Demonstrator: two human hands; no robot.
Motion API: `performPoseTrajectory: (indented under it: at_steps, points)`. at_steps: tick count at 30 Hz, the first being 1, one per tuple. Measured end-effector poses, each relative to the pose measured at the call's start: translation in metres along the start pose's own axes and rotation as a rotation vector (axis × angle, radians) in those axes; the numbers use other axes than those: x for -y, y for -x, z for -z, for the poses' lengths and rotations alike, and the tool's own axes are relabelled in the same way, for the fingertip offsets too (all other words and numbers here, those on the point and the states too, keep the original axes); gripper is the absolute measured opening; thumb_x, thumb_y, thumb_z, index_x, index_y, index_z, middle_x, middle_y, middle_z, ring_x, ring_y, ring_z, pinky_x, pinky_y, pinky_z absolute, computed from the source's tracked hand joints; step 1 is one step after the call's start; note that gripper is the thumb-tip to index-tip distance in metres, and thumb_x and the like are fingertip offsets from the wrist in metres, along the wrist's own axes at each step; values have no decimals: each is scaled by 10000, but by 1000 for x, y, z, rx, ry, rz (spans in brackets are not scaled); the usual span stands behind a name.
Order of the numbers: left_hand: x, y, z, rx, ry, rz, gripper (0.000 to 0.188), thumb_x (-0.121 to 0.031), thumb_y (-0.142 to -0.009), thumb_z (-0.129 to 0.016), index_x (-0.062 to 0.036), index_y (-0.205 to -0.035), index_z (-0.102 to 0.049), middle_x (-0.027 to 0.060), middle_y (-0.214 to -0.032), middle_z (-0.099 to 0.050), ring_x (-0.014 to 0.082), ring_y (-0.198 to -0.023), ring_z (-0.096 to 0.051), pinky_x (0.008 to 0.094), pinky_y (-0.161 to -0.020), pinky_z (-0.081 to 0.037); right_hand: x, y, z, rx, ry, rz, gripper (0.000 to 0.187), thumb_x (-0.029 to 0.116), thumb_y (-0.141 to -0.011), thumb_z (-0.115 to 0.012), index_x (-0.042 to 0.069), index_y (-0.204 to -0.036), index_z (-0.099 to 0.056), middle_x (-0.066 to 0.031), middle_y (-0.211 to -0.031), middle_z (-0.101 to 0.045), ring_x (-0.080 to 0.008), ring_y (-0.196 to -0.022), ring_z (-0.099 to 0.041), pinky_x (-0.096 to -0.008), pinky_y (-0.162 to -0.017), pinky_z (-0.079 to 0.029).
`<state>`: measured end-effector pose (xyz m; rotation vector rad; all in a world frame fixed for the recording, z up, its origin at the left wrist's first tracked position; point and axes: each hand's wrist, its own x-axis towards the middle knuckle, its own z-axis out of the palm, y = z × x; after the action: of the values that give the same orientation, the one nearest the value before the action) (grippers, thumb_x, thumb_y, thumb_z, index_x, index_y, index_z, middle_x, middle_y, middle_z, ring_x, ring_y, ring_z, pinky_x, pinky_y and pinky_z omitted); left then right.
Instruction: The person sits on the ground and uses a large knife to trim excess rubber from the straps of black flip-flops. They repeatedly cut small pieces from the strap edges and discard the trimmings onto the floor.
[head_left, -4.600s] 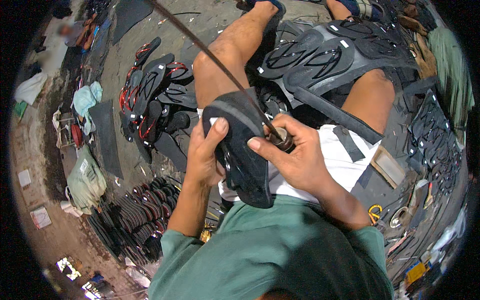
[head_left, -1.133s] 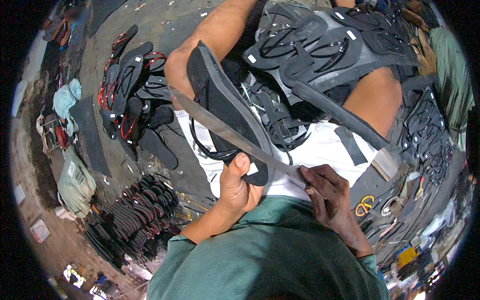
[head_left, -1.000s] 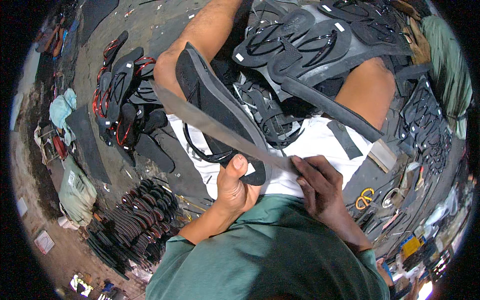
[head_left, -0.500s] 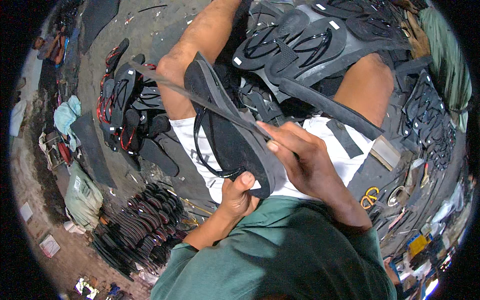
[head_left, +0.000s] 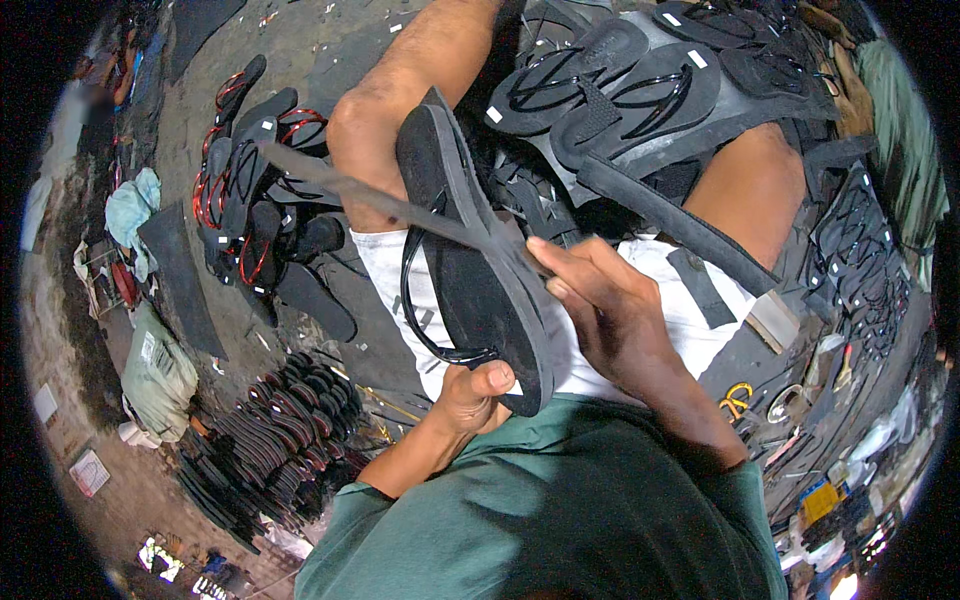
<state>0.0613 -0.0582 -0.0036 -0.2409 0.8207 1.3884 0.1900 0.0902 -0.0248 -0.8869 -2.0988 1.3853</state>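
Observation:
A black flip-flop (head_left: 480,290) with a shiny black strap is tilted upright over my lap. My left hand (head_left: 468,402) grips its lower end, thumb on the footbed near a small white label; the other fingers are mostly hidden beneath. In my right hand (head_left: 612,315) is a long, narrow knife (head_left: 345,188), its handle largely covered by my fingers. The grey blade crosses over the flip-flop's side edge and strap, pointing to the upper left past my knee. Whether the blade touches the sole I cannot tell.
Several finished black flip-flops (head_left: 665,90) lie on a dark sheet between my legs. More sandals with red and black straps (head_left: 235,175) are at the left. Stacked soles (head_left: 285,420) stand lower left. Yellow-handled scissors (head_left: 737,402) lie at the right.
The knife blade has turned, showing more of its flat side, and its tip sits slightly lower. The flip-flop stays in my left hand. The whole view has shifted a little.

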Motion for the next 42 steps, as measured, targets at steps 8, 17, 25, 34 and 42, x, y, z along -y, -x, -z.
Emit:
performPoseTrajectory:
  at_steps: [8, 17, 25, 34, 42]
  points:
    - [3, -5, 2, 54, 55, -103, 744, -175, -807, -745, 24, -1441, -411, 139, -1307, -606, 246, -1189, -627, 388, -1059, -503, -4, -37, -39, -257, 279, 130, 562, 116, -840, -709, 246, -1379, -618, -70, -963, -608, -277, -835, -633, -408, -727, -514]
    - [19, 14, -20, -62, -119, -38, 782, -207, -664, -899, -5, -1336, -554, 109, -1163, -700, 250, -1026, -695, 420, -920, -582, -25, -119, -9, -388, 50, -96, 413, 319, -974, -624, 108, -1328, -637, -158, -996, -683, -341, -944, -675, -440, -841, -534]
    - [6, 12, -5, -54, -750, 7, 848, -117, -670, -948, 41, -1378, -509, 105, -1280, -635, 204, -1171, -607, 377, -1062, -458, 30, -57, 3, -127, -605, -251, 358, 312, -905, -776, -23, -955, -659, -74, -797, -670, -97, -705, -572, -294, -639, -473]
    - [-69, -13, -41, -149, -797, -621, 493, -349, -993, -643, 29, -1288, -530, 113, -1079, -698, 168, -870, -704, 302, -805, -576, 50, -23, -1, 70, -298, -50, 293, 249, -855, -823, 11, -909, -661, -158, -794, -663, -283, -706, -681, -376, -645, -516]
    - [-68, -26, 4, 39, -149, -233, 443, -477, -1042, -522, -57, -1163, -598, 42, -892, -631, 167, -795, -644, 304, -693, -545, 17, 56, 9, 6, 224, 173, 550, 112, -866, -704, 153, -1398, -573, -120, -1029, -652, -330, -848, -655, -412, -751, -538]
